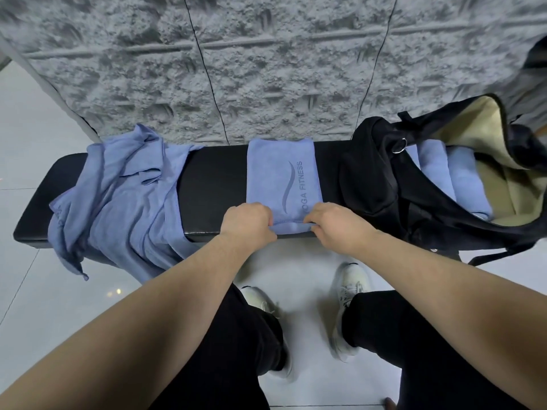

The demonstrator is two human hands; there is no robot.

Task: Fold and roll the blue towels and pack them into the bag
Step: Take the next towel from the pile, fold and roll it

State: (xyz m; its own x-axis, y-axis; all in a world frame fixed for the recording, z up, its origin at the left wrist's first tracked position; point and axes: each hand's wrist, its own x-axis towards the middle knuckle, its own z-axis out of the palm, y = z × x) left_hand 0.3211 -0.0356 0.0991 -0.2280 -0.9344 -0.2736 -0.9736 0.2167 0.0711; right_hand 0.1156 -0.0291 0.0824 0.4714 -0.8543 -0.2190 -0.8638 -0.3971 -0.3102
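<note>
A folded blue towel [281, 176] printed "YOGA FITNESS" lies as a narrow strip across the black bench [213, 184]. My left hand [247, 221] and my right hand [334, 224] both pinch its near edge, which is curled up into a small fold at the bench's front edge. A heap of loose blue towels [118, 202] drapes over the left part of the bench. At the right stands an open black bag [384, 184] with a beige lining, and rolled blue towels [453, 176] lie side by side inside it.
A rough grey wall [266, 69] rises directly behind the bench. Pale floor tiles [26, 143] surround it. My legs in black trousers and white shoes [352, 291] stand just in front of the bench. A bag strap [500, 255] hangs off the right end.
</note>
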